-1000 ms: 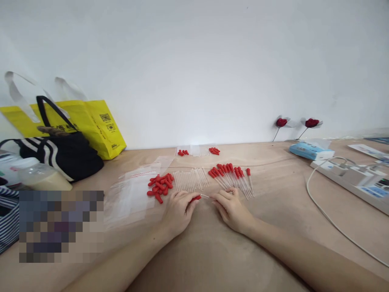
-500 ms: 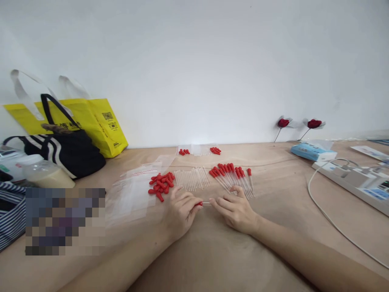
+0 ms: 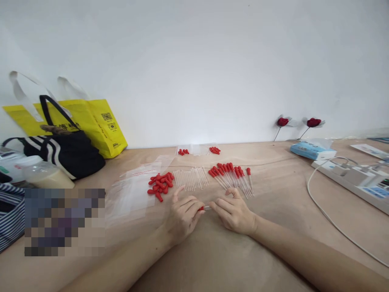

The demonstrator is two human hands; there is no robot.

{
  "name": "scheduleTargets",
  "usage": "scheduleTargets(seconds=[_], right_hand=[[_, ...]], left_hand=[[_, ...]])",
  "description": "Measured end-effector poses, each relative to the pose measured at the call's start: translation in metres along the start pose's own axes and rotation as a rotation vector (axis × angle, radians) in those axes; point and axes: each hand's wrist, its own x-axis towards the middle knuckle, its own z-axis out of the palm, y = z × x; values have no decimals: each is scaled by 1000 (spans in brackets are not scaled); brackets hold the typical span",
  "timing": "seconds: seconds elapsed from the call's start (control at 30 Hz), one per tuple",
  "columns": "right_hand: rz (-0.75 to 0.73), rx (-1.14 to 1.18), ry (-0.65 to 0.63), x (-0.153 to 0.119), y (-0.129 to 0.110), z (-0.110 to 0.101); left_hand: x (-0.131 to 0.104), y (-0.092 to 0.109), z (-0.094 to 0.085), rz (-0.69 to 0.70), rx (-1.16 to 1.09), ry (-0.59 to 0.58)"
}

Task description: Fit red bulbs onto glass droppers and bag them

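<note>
My left hand [image 3: 184,217] pinches a red rubber bulb [image 3: 201,208], most of it covered by the fingers. From the bulb a thin clear glass tube [image 3: 208,207] runs to my right hand [image 3: 232,213], whose thumb and fingers close on its other end. Just beyond the left hand lies a heap of loose red bulbs [image 3: 161,184]. To the right of the heap is a row of bare glass tubes [image 3: 191,178]. Several droppers with red bulbs on them [image 3: 229,175] lie fanned out past my right hand.
Clear zip bags [image 3: 133,192] lie flat at left. Along the wall, another bag [image 3: 194,149] holds tubes and red bulbs. Bags [image 3: 107,129] and a bottle [image 3: 48,174] stand left; tissues [image 3: 313,150], a power strip [image 3: 361,182] and its cable [image 3: 319,213] are right.
Both hands have come slightly closer together, so less of the tube shows between them. My left hand has shifted a little to the right with the bulb. The view has moved slightly.
</note>
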Motion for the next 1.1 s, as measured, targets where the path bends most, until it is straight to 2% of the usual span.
scheduleTargets(seconds=[0.3, 0.53, 0.67, 0.73, 0.83, 0.97, 1.1], right_hand=[[-1, 29, -25, -1, 1, 4], [104, 71, -231, 6, 0, 4], [133, 3, -268, 6, 0, 3], [236, -21, -260, 6, 5, 5], [520, -39, -287, 8, 16, 12], [804, -72, -457, 22, 28, 22], [938, -84, -610, 39, 31, 30]], left_hand=[[0, 1, 0, -7, -28, -59], [2, -6, -7, -142, -41, -182], [2, -14, -9, -173, -4, -188], [0, -20, -8, -232, 58, -150], [-3, -31, -5, -357, 166, -88], [-6, -41, -5, -441, 250, -82], [-4, -47, -11, -421, 340, -115]])
